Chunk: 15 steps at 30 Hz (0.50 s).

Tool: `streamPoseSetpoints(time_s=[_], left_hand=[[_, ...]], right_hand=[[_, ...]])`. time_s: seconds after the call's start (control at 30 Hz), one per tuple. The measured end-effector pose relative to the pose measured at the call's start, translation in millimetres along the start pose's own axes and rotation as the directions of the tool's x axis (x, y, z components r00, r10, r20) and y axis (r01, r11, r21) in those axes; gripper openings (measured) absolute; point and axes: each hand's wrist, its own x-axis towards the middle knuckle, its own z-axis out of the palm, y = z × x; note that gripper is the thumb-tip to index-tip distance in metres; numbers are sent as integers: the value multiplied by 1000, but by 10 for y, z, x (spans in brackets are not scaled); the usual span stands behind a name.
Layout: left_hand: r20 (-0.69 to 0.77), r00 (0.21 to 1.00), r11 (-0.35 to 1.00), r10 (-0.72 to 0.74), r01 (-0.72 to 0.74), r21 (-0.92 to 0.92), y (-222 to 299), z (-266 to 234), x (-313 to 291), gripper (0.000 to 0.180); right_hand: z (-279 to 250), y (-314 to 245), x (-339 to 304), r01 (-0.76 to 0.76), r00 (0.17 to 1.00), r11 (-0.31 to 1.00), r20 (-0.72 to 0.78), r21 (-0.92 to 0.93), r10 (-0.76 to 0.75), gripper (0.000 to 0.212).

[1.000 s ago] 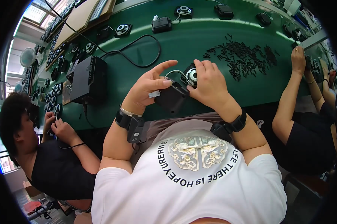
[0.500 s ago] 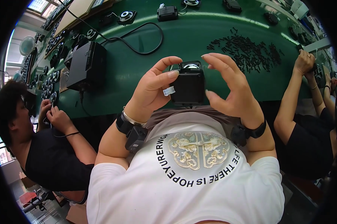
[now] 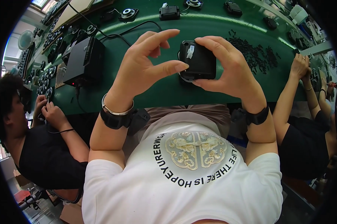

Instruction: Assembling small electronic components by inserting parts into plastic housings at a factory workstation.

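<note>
A black boxy speaker housing (image 3: 202, 61) is held up over the near edge of the green table. My right hand (image 3: 228, 65) grips it from the right, fingers along the top edge and thumb at the bottom edge. A small white connector (image 3: 190, 52) lies against the housing's upper left face, and a thin pale wire loops at its lower left. My left hand (image 3: 148, 63) is open, its fingers spread and its thumb close to the housing's left side. Whether that thumb touches the housing I cannot tell.
A pile of small black parts (image 3: 256, 52) lies on the green table (image 3: 146, 91). At the left stands a black power box (image 3: 84, 61) with cables. Along the back are a round speaker driver (image 3: 127, 13) and black housings (image 3: 169, 12). People sit working on both sides.
The housing has passed from my left hand to my right and turned, with its connector now at the upper left. My left hand has let go and moved left.
</note>
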Motion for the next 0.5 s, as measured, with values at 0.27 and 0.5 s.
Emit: streamPoseSetpoints(time_s=[0.27, 0.5], left_hand=[[-142, 986, 959, 82, -117, -258, -45, 199, 161, 31], [-89, 993, 827, -72, 9, -562, -376, 273, 148, 26]], right_hand=[[168, 226, 21, -78, 995, 996, 62, 52, 75, 77], [433, 415, -267, -157, 974, 988, 168, 11, 153, 73]])
